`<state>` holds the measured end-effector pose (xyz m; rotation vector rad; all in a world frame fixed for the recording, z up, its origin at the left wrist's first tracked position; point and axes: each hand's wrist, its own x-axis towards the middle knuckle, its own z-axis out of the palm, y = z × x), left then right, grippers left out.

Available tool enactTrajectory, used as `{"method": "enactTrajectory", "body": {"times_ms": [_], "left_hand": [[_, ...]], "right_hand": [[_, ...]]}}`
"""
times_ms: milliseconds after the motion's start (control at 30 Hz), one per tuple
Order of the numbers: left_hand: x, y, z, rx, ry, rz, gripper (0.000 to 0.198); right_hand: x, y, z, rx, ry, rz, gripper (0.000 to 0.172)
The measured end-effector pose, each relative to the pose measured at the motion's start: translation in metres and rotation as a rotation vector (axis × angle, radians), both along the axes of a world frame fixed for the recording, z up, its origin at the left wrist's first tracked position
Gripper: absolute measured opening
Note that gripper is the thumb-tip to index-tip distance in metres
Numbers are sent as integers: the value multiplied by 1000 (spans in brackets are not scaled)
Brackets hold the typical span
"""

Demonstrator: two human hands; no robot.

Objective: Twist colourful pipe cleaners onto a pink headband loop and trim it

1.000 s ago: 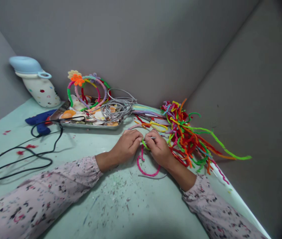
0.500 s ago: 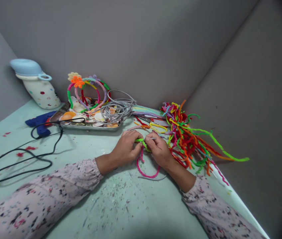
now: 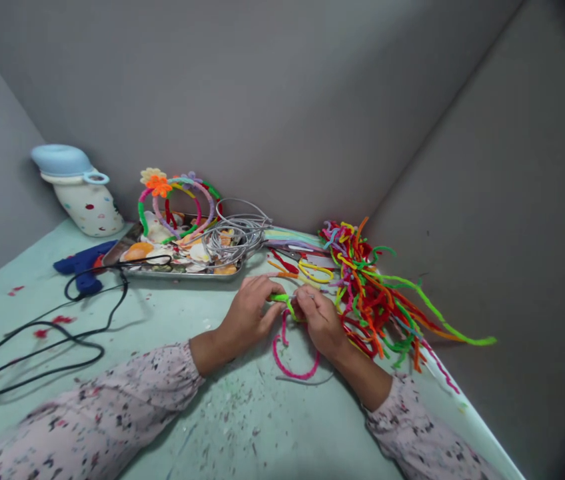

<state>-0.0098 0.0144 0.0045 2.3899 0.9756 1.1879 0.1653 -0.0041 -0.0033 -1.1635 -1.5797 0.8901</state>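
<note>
The work in hand is judged part done. The left hand [image 3: 252,310] holds a lime strand [image 3: 278,297] in a narrow pinch between thumb and forefinger. The right hand [image 3: 321,323], just beside it, is closed in a narrow pinch on what appears to be a grey wire [image 3: 307,296]; the exact contact is hidden by the fingers. The lime strand bends down between the hands, above the table [image 3: 212,433]. A pink strand [image 3: 292,375] curves loosely below and is judged not yet worked in; whether it is joined to the lime cannot be told. A grey length [image 3: 307,382] lies beneath it, possibly part of the same wire. Several coloured hoops [image 3: 141,215], one bearing an orange flower [image 3: 158,186], stand upright at the tray and look complete. Containers: the metal tray [image 3: 187,275] holds a mixed heap of pale, orange and dark pieces, nature uncertain, with a coil [image 3: 242,233] of grey wire over its right end. The bottle [image 3: 87,210] has its blue lid on; contents not visible. A tangled bundle [image 3: 362,280] of strands lies uncontained beyond the right hand.
</note>
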Motion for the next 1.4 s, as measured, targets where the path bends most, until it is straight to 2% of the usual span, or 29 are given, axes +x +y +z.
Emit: {"method": "enactTrajectory", "body": {"times_ms": [267, 1033, 1400], "left_hand": [[0, 4, -1, 10, 16, 20, 7], [0, 11, -5, -6, -57, -17, 3], [-1, 11, -4, 13, -86, -36, 8]], "right_hand": [[-1, 1, 1, -45, 22, 57, 37], [1, 1, -2, -138, 88, 92, 39], [-1, 4, -1, -90, 91, 148, 39]]}}
